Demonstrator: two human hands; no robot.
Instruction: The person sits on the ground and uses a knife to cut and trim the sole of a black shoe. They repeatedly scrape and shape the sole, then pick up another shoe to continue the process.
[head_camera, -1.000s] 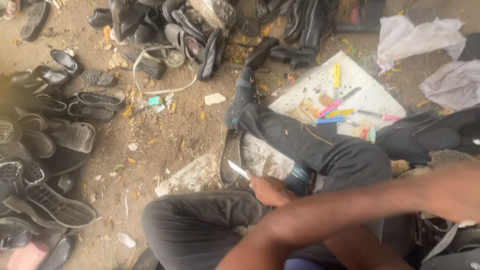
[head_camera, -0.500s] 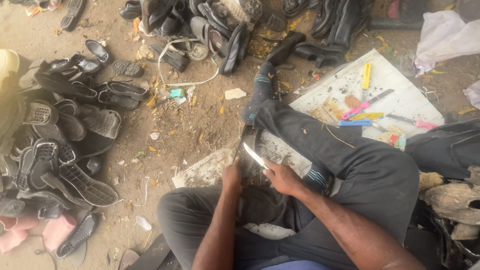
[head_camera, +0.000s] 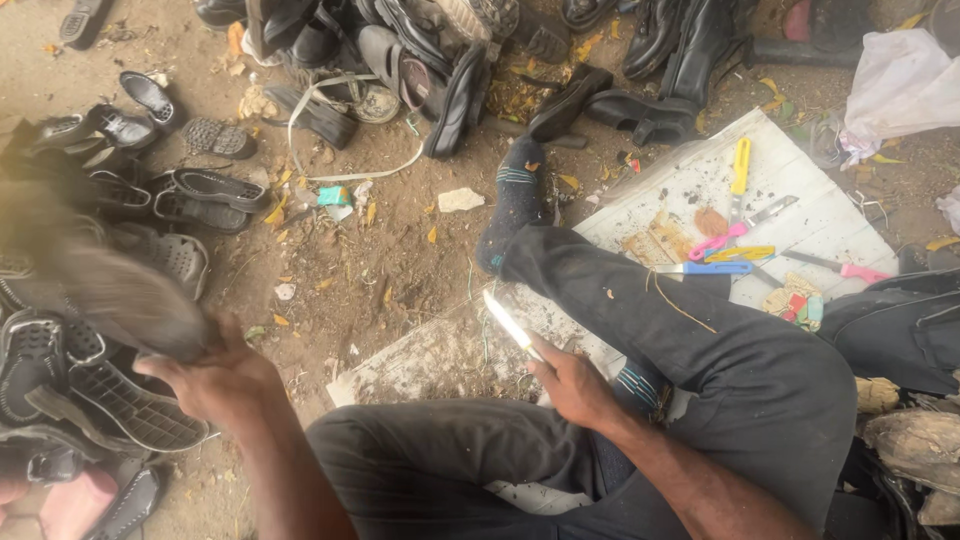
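Note:
I sit on dirt ground with my legs in dark trousers (head_camera: 700, 350) and a dark sock (head_camera: 515, 205) stretched out. My right hand (head_camera: 575, 385) grips a small knife (head_camera: 510, 325) with a pale blade that points up and left, above a worn white board (head_camera: 440, 355). My left hand (head_camera: 215, 375) reaches out to the left and holds a dark shoe (head_camera: 110, 285), blurred by motion, over a heap of sandals.
Black shoes and sandals (head_camera: 450, 50) lie piled along the top and left. A white board (head_camera: 800, 215) at right carries coloured cutters, scissors and scraps. A white plastic bag (head_camera: 900, 85) lies at top right, a black bag (head_camera: 900, 325) at right.
My left hand has left my right hand and swung out to the left, where it now grips a dark shoe. The view has shifted left; the knife stays in my right hand.

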